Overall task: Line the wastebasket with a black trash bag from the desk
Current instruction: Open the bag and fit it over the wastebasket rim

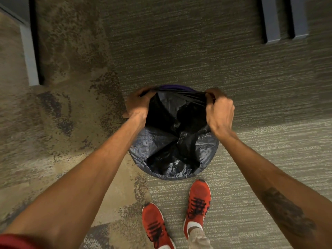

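A round wastebasket stands on the carpet right below me, and only a sliver of its purple rim (pixel 177 87) shows at the far side. A black trash bag (pixel 172 139) hangs inside it, its near edge folded over the rim. My left hand (pixel 138 105) grips the bag's edge at the far left of the rim. My right hand (pixel 220 108) grips the edge at the far right. Between the two hands the bag's far edge is stretched taut, just short of the purple rim.
My two red shoes (pixel 198 200) stand on the carpet just in front of the basket. Grey furniture legs (pixel 273 20) rise at the back right, and a grey panel edge (pixel 29 51) runs along the left. Patterned carpet lies all around.
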Motion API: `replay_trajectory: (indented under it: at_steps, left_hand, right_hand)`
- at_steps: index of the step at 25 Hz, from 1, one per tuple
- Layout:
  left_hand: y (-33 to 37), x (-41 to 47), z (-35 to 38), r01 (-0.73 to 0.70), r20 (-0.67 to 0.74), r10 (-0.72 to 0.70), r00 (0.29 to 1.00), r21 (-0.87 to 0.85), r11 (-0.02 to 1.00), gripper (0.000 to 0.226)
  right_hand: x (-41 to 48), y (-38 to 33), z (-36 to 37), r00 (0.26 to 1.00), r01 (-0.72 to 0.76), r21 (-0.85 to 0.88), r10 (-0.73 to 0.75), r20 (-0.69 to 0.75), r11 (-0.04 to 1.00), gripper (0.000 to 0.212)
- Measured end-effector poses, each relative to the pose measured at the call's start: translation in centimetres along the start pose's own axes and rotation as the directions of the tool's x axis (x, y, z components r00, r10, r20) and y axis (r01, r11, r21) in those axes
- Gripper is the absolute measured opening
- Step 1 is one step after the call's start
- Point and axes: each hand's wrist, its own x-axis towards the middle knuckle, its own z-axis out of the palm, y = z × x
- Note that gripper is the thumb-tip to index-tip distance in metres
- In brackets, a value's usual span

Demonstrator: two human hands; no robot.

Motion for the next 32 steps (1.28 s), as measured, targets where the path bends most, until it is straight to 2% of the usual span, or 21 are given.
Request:
replay_trajectory:
  at_steps: [2,5,9,12,15,18,20,23,26,30,32]
  left_hand:
    - [0.2,0.3,-0.4,0.063,0.024,-0.062,0.998,-0.047,0.997,0.017]
    - [0.3,0.9,-0.6,0.087,0.077,-0.081,0.994,-0.087,0.992,0.019]
    - [0.9,0.8,-0.5,0.123,0.083,-0.115,0.99,-0.098,0.988,0.019]
    - [1.4,0.5,-0.6,0.15,0.104,-0.137,0.985,-0.13,0.98,0.015]
    - [1.3,0.5,-0.8,0.122,0.116,-0.106,0.988,-0.147,0.982,0.021]
    - [1.3,0.3,-0.9,0.107,0.11,-0.092,0.99,-0.133,0.985,0.017]
    - [1.1,0.4,-0.9,0.095,0.107,-0.082,0.991,-0.128,0.987,0.013]
    - [0.5,0.7,-1.0,0.092,0.084,-0.084,0.993,-0.098,0.991,0.015]
    - [0.0,1.1,-0.9,0.068,0.032,-0.065,0.997,-0.105,0.992,0.013]
    - [0.5,1.4,-1.2,0.086,0.035,-0.082,0.996,-0.118,0.989,0.017]
    - [0.8,2.4,-2.0,0.155,0.133,-0.142,0.981,-0.089,0.984,0.012]
  right_hand:
    - [0.8,0.1,0.1,0.999,-0.022,0.078,0.019,0.036,0.997,0.019]
    - [1.7,0.2,0.2,0.994,0.027,0.139,-0.041,0.101,0.99,0.022]
    - [1.9,-0.2,0.5,0.956,0.076,0.247,-0.141,0.257,0.966,0.027]
    - [2.8,-0.9,1.1,0.903,0.194,0.222,-0.263,0.339,0.955,0.031]
    - [3.7,-1.7,1.3,0.859,0.319,0.217,-0.378,0.345,0.923,0.024]
    - [4.3,-1.8,1.5,0.816,0.361,0.149,-0.389,0.427,0.921,0.021]
    - [4.7,-1.7,1.7,0.824,0.31,0.134,-0.336,0.455,0.941,0.024]
    - [4.7,-2.0,1.7,0.907,0.118,0.264,-0.212,0.365,0.957,0.013]
    - [4.8,-2.7,2.5,0.951,0.002,0.28,-0.089,0.297,0.96,0.019]
    - [5.8,-3.6,3.8,0.947,-0.13,0.269,0.039,0.318,0.954,0.023]
    - [6.4,-3.4,4.2,0.923,-0.223,0.323,0.093,0.374,0.92,0.02]
